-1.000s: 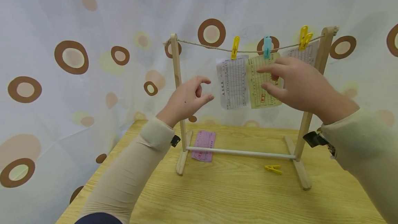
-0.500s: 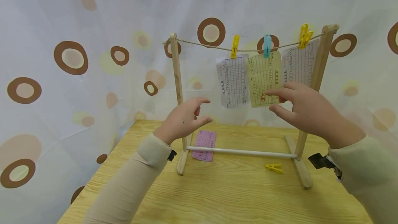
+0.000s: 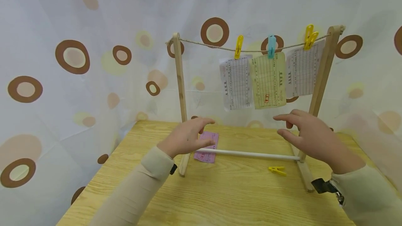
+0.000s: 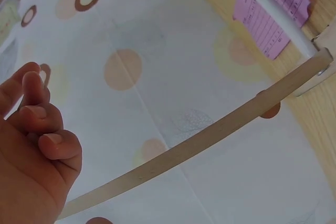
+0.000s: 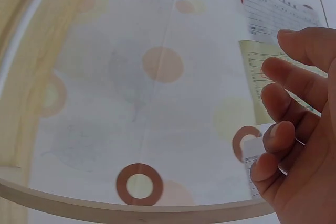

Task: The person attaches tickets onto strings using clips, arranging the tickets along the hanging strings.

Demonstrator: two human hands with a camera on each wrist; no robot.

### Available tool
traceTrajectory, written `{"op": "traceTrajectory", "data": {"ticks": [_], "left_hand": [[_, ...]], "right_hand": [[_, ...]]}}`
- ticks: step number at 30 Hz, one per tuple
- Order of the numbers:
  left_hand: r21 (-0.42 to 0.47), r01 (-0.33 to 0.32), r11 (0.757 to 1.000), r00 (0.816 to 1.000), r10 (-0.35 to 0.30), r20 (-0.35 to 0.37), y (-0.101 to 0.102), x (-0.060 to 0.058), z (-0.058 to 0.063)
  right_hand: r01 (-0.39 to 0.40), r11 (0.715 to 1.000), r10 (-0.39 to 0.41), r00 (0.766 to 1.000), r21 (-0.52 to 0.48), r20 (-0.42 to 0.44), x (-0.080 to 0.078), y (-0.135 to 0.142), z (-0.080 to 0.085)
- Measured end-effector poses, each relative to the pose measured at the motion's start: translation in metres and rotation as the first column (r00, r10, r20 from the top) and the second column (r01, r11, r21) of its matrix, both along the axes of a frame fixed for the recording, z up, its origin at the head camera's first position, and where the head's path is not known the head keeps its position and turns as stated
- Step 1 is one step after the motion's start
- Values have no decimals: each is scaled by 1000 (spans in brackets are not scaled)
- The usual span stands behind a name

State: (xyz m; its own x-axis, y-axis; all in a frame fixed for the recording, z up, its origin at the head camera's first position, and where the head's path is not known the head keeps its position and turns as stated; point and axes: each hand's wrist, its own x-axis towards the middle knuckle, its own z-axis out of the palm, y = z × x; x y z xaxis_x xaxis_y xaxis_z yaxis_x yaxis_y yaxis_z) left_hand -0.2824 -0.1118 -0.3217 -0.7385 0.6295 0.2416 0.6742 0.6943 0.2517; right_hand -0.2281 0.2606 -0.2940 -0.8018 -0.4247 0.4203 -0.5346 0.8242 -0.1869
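In the head view my left hand (image 3: 186, 137) hovers by the rack's left post, its loosely bent fingers overlapping a pink paper slip (image 3: 205, 154) that lies on the table. My right hand (image 3: 309, 136) hangs in the air below the hung papers, thumb and fingers apart, holding nothing. From the rope (image 3: 213, 46) hang a white slip (image 3: 237, 84) under a yellow clothespin (image 3: 239, 47), a yellow slip (image 3: 268, 79) under a blue clothespin (image 3: 271, 46), and another white slip (image 3: 303, 69) under yellow clothespins (image 3: 310, 37). A loose yellow clothespin (image 3: 277, 170) lies on the table.
The wooden rack's right post (image 3: 323, 72) and left post (image 3: 180, 76) stand on feet joined by a white bar (image 3: 248, 154). Behind the wooden table (image 3: 238, 198) hangs a curtain (image 3: 103, 20) with brown ring prints.
Both hands have come down from the level of the hung slips. The right has moved off the yellow slip, uncovering it and the right white slip. The papers hang as before.
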Motion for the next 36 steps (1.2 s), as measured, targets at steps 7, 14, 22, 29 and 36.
{"op": "traceTrajectory", "data": {"ticks": [7,14,22,29,36], "left_hand": [[-31,-6,999,999,8,52,-5,-2,-24],[-87,-14,996,993,24,117,-13,-5,-48],[-123,-16,992,978,41,203,-17,-10,-67],[-114,-29,993,955,61,289,-19,-17,-82],[-162,-41,986,954,87,287,-18,-23,-92]], "right_hand": [[13,998,-10,999,-66,51,0,4,-27],[24,994,-12,993,-103,120,0,11,-56],[23,995,-4,983,-100,186,-2,18,-77],[47,993,-19,967,-109,253,-8,26,-97],[44,989,5,944,-142,330,-12,35,-113]]}}
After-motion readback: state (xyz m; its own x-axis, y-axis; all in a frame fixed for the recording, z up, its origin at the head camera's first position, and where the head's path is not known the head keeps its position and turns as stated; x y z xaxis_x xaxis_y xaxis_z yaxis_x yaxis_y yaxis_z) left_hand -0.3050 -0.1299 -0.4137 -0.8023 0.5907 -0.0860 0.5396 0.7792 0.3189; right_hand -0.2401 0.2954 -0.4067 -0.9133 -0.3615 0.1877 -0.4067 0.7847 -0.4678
